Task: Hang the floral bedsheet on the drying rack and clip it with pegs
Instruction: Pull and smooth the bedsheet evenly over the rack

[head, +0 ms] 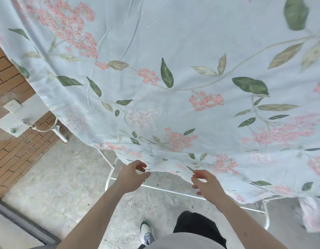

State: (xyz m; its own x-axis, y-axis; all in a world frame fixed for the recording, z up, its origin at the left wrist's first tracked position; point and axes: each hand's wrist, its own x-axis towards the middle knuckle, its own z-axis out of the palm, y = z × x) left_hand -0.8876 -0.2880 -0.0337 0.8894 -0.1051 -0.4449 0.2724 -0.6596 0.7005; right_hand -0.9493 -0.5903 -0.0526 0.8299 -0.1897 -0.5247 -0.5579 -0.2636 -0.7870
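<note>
The floral bedsheet (173,51), pale blue with pink blossoms and green leaves, hangs spread over the drying rack and fills the upper view. Only the rack's white lower tubes (166,190) and a leg show beneath the hem. My left hand (133,175) reaches up to the lower hem and pinches its edge between thumb and fingers. My right hand (205,184) is a little to the right, fingers loosely curled with the fingertips at the hem and the thumb apart from them. No pegs are visible.
A brick wall (15,141) with a white fixture and hose stands at the left. Under the rack lies a concrete floor (65,186). My shoe (146,234) is just in front of the rack's base. A dark threshold strip (21,223) crosses the lower left.
</note>
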